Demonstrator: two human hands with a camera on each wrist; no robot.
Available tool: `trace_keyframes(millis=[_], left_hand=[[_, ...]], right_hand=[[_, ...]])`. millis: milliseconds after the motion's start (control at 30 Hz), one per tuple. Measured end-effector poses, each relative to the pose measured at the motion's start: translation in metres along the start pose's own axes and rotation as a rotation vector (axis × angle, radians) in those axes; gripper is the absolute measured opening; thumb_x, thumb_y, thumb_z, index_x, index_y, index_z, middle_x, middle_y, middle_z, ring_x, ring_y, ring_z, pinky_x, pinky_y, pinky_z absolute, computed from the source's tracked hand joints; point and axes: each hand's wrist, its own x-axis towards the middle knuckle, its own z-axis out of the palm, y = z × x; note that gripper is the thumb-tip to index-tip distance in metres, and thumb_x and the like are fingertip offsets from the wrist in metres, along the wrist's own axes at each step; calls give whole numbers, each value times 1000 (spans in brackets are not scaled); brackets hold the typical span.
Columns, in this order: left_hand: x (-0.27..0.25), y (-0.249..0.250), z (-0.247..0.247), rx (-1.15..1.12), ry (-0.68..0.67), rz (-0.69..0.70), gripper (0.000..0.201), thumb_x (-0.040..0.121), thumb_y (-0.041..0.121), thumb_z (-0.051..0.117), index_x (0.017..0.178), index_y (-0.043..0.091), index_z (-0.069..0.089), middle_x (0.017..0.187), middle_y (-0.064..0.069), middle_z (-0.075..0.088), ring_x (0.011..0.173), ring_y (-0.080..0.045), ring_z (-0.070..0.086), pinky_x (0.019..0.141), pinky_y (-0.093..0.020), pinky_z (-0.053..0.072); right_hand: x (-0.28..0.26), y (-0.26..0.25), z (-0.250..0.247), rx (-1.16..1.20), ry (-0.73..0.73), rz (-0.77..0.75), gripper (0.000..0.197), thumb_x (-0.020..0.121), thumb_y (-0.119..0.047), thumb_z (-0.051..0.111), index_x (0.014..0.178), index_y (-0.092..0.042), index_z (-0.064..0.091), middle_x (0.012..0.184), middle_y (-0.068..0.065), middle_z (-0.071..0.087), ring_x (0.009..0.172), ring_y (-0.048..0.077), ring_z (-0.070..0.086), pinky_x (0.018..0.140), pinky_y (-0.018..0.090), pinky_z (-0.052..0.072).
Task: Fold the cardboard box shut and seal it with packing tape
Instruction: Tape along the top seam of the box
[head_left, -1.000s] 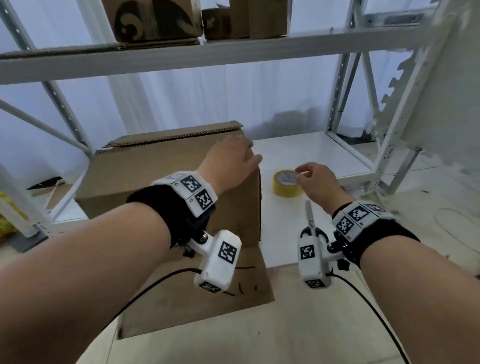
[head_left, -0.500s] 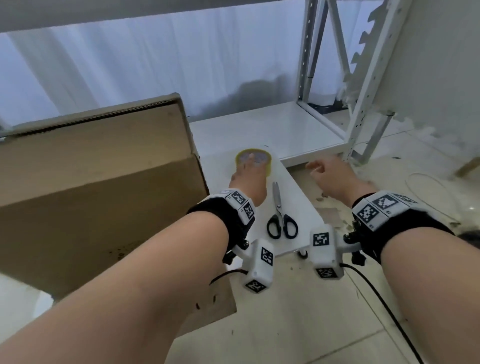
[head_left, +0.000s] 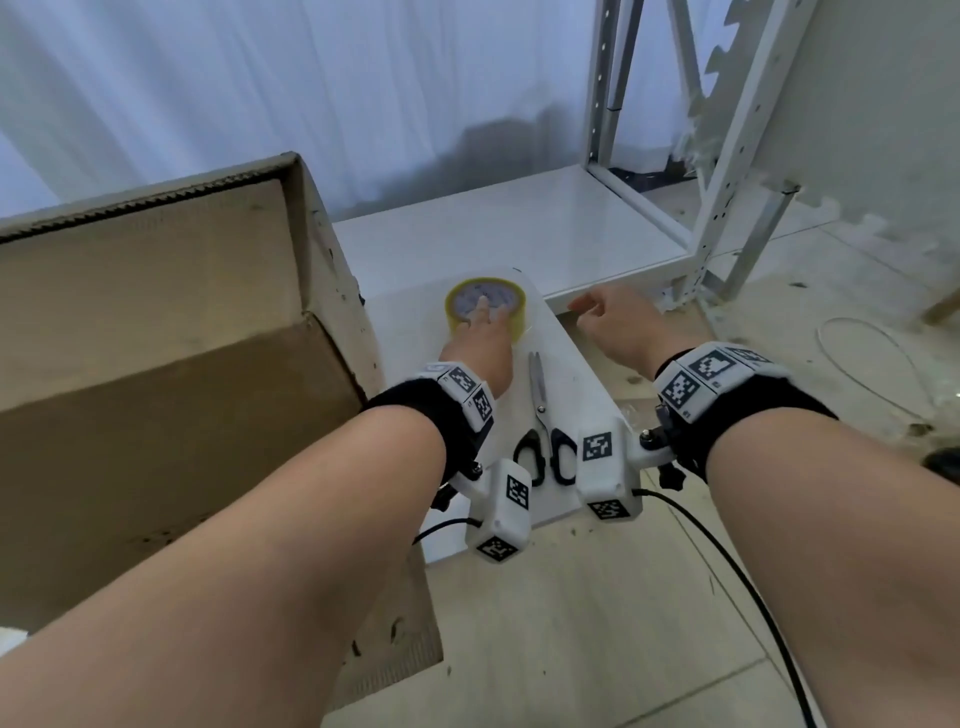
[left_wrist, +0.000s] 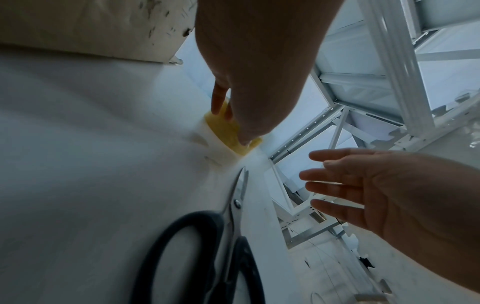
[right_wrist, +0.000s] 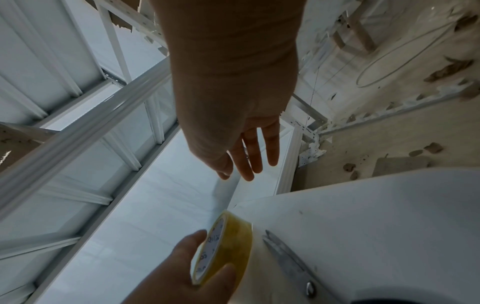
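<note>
Your left hand (head_left: 480, 340), off the cardboard box (head_left: 171, 374) a second ago, now grips the tape roll (head_left: 485, 304) beside the scissors (head_left: 543, 421), while your right hand (head_left: 618, 327) hovers open, empty, so sealing can begin.

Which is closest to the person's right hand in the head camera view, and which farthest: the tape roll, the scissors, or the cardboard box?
From the right hand, nearest first:
1. Tape roll: just to its left on the white board, with the left hand on it.
2. Scissors: lower left; blade tips about as near as the roll, too close to call.
3. Cardboard box: far left, plainly farthest.
</note>
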Motion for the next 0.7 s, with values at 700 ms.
trace_keyframes(millis=[700], left_hand=[[-25, 16, -26, 14, 286, 135, 41, 87, -6, 40, 127, 3, 40, 141, -13, 29, 101, -34, 56, 68, -37, 37]], right_hand=[[-20, -2, -14, 163, 50, 19, 73, 94, -28, 58, 153, -13, 16, 156, 9, 24, 142, 23, 28, 114, 41, 29]])
